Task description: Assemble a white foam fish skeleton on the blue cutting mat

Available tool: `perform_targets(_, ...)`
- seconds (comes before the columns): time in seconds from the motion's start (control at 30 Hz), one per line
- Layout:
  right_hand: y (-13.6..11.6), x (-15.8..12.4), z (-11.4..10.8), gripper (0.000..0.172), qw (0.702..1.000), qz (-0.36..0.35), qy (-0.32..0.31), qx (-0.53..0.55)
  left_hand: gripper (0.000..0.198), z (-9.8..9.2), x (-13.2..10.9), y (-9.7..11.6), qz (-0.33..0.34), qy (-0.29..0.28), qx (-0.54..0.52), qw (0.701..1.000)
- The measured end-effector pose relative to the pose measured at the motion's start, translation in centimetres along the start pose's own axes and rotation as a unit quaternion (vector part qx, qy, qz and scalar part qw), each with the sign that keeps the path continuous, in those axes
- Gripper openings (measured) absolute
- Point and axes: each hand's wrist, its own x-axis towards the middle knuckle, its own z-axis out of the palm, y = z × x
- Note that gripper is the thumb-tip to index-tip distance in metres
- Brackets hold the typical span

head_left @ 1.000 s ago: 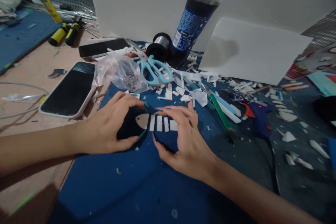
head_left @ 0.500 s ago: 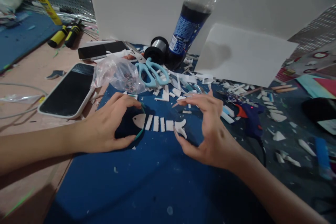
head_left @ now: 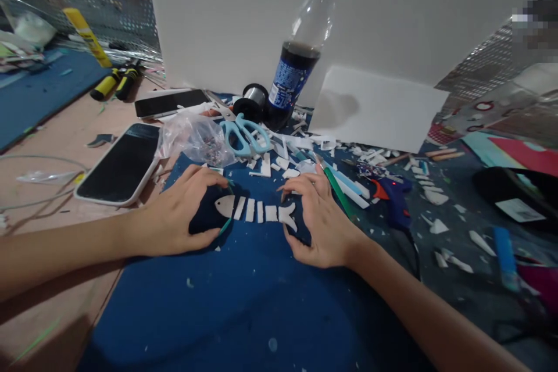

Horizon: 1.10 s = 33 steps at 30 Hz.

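A row of white foam-like pieces lies on the blue mat (head_left: 218,302) in the form of a fish skeleton: a rounded head (head_left: 225,207) with a small dark eye, several short strips (head_left: 250,210) and a forked tail (head_left: 287,216). My left hand (head_left: 178,221) curves around the head end, its thumb and index finger apart with long green nails beside the piece. At the other end my right hand (head_left: 326,221) is curved around the tail, fingers apart and thumb tip close to its lower fork. Whether the nails touch the pieces, I cannot tell. Both hands are open.
White scraps (head_left: 282,163) lie behind the row, with light-blue scissors (head_left: 246,136), a plastic bag (head_left: 196,139) and a cola bottle (head_left: 294,70). A green-handled tool (head_left: 337,189) and a glue gun (head_left: 394,197) are right of my right hand. A phone (head_left: 122,165) lies left.
My right hand has come in leftward and now curves around the tail, its fingers lower. My left hand stays by the head. The view has shifted, showing the bottle's blue cap.
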Motion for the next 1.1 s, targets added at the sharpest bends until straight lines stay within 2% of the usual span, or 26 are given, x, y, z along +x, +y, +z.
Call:
perform_targets(0.37,0.04,-0.17,-0.09,0.048,1.000,-0.005,-0.021,-0.003,0.049,0.10,0.00,0.01,0.002,0.011,0.003,1.000)
perform_targets(0.7,0.12,-0.12,-0.17,0.049,1.000,-0.003,-0.022,-0.005,0.049,0.06,-0.03,0.02,-0.002,0.006,0.000,1.000)
perform_targets(1.1,0.00,-0.18,-0.34,0.049,1.000,-0.021,-0.005,-0.021,0.051,0.24,-0.07,-0.22,0.040,0.002,0.030,0.999)
